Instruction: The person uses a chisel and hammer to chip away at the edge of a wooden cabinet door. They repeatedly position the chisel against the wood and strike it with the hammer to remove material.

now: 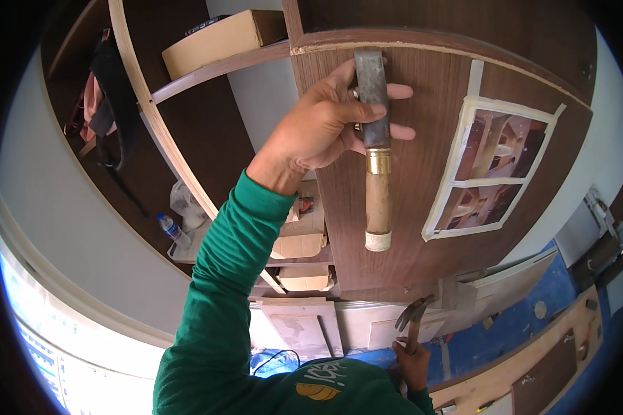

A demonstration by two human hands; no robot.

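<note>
My left hand (322, 121) holds a wide chisel (378, 194) upright against a dark wood-grain panel (339, 221), its metal blade at the top under my thumb and its wooden handle hanging down. Two fingers stick out past the blade. A small metal piece behind the blade is partly hidden by my hand. Lower right, near my body, my right hand (410, 363) is closed around the handle of a claw hammer (414, 315). Taped printed pictures (491, 166) are on the panel right of the chisel.
Open cabinet shelves (221, 62) hold cardboard boxes, a water bottle (173, 228) and plastic bags. Dark fabric (104, 97) hangs at upper left. Boards (304, 325) lean below. A wooden worktop (526, 360) with tools and a board stands at lower right over blue floor sheeting (484, 346).
</note>
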